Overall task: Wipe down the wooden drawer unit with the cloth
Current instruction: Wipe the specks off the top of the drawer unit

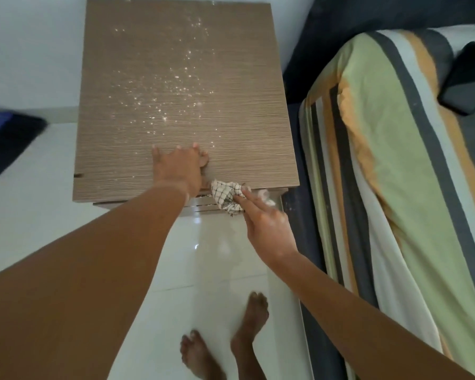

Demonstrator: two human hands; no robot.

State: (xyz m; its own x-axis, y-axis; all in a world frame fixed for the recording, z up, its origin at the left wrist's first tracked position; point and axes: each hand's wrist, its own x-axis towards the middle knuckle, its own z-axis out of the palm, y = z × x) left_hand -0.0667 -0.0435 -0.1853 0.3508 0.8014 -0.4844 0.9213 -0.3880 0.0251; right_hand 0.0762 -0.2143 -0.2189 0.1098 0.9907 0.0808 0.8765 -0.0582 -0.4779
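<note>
Starting at the far left, a dark blue object (8, 141) lies on the white floor (222, 256), well apart from the work. Next comes the wooden drawer unit (184, 86), standing between that object and the bed (395, 160); its top is sprinkled with shiny droplets or specks. The left hand (180, 167) rests flat on the near edge of this top, fingers spread and holding nothing. Just to the right, the right hand (263, 223) pinches the checked cloth (226, 196) between its fingers, pressed against the front of the unit under the top's edge. I judge the cloth to be light and soft, so it is better bunched in the fingers. The unit looks stiff and heavy enough to stay in place. A dark phone (466, 80) lies on the bed at the far right.
</note>
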